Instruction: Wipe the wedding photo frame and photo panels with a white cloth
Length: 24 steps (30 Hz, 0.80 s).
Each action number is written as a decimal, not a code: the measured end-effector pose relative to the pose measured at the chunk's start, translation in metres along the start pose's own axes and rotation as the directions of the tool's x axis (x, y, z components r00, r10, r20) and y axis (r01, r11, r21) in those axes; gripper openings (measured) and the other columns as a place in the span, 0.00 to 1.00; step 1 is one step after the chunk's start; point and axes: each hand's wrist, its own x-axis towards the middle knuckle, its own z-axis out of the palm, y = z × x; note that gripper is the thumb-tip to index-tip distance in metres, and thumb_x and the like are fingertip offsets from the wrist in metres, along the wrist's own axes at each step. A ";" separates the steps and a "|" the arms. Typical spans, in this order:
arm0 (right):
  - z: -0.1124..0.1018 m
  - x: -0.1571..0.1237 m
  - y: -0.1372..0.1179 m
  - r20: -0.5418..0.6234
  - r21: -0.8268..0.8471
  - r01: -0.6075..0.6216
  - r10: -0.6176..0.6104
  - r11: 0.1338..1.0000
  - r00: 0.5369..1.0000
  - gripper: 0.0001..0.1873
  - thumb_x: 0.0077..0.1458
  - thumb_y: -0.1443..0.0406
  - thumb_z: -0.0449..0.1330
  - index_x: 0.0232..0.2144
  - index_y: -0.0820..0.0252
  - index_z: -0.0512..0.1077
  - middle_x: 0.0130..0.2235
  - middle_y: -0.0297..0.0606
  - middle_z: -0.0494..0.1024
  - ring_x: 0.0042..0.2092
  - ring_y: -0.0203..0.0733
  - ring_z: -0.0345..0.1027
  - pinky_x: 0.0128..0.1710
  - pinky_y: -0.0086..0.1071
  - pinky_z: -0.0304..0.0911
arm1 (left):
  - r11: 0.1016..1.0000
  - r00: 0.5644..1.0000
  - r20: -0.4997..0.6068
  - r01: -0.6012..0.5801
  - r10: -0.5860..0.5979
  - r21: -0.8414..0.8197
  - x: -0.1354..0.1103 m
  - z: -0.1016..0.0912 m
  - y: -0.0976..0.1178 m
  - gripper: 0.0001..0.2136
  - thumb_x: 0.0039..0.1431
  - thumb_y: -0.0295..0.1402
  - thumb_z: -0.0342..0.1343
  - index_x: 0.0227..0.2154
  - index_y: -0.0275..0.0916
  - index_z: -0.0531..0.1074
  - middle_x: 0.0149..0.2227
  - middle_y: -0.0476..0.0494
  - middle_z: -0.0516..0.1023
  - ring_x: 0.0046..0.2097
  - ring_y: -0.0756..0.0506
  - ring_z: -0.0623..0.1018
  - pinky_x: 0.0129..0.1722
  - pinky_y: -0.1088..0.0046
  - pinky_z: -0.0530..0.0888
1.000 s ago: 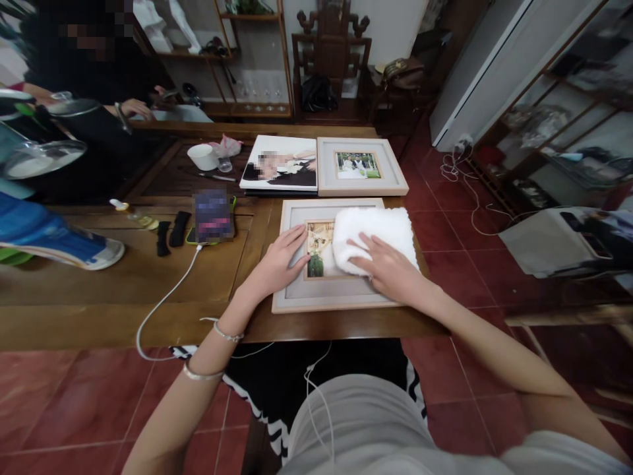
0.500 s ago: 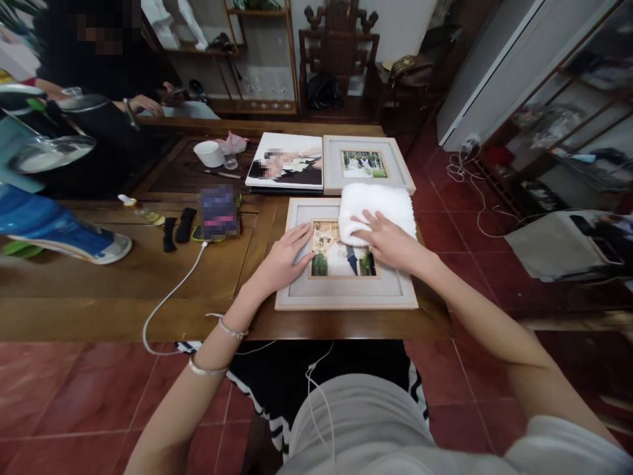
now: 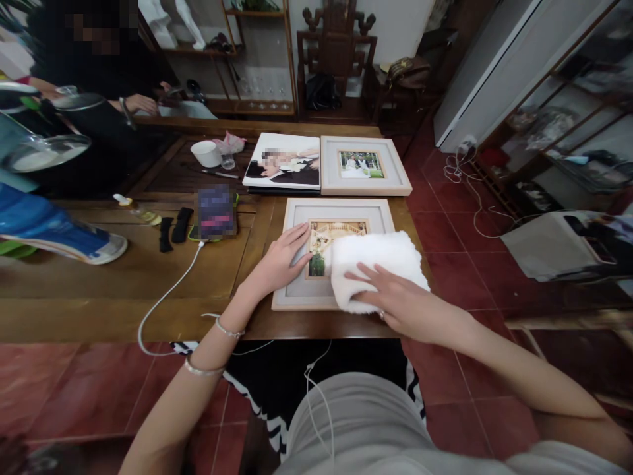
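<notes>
A pale wooden picture frame (image 3: 297, 218) with a photo inside lies flat at the near edge of the wooden table (image 3: 99, 290). My left hand (image 3: 281, 260) rests flat on its left side, fingers stretched out, holding it down. My right hand (image 3: 395, 300) presses a white fluffy towel (image 3: 376, 260) onto the frame's lower right part, fingers spread on the cloth. The towel hides most of the photo and the frame's near right corner.
A second frame (image 3: 364, 165) and a large photo print (image 3: 284, 161) lie farther back. A phone (image 3: 215, 212) on a white cable, two black items (image 3: 173, 227), a small bottle (image 3: 136, 211) and a white cup (image 3: 205, 154) sit left. Another person sits at far left, foot (image 3: 59, 237) on the table.
My right hand has pulled the towel from the frame's far right corner down toward me, over the lower right part. The left hand has stayed in place.
</notes>
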 end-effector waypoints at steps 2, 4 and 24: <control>0.009 0.015 0.019 -0.067 -0.052 -0.029 0.025 0.998 0.997 0.30 0.47 0.80 0.53 0.52 0.59 0.71 0.66 0.45 0.59 0.68 0.54 0.44 0.65 0.54 0.49 | 1.000 1.000 0.001 -0.005 0.005 -0.004 0.000 0.000 0.000 0.26 0.65 0.40 0.48 0.65 0.38 0.56 0.67 0.36 0.57 0.67 0.37 0.57 0.64 0.47 0.58; 0.014 0.030 0.040 -0.133 -0.126 -0.070 0.053 0.990 0.990 0.30 0.47 0.80 0.54 0.53 0.60 0.71 0.65 0.46 0.59 0.68 0.54 0.43 0.65 0.55 0.46 | 1.000 1.000 0.001 -0.005 0.005 -0.011 0.000 -0.001 0.000 0.27 0.65 0.40 0.48 0.65 0.38 0.56 0.67 0.36 0.57 0.67 0.37 0.57 0.64 0.48 0.58; -0.005 0.039 0.044 -0.034 -0.194 -0.024 0.018 0.981 0.999 0.31 0.48 0.80 0.50 0.54 0.61 0.70 0.64 0.48 0.62 0.66 0.61 0.50 0.59 0.62 0.50 | 1.000 1.000 -0.008 -0.004 0.004 -0.008 0.001 0.000 0.001 0.26 0.65 0.39 0.48 0.65 0.37 0.56 0.66 0.35 0.57 0.67 0.39 0.57 0.64 0.50 0.58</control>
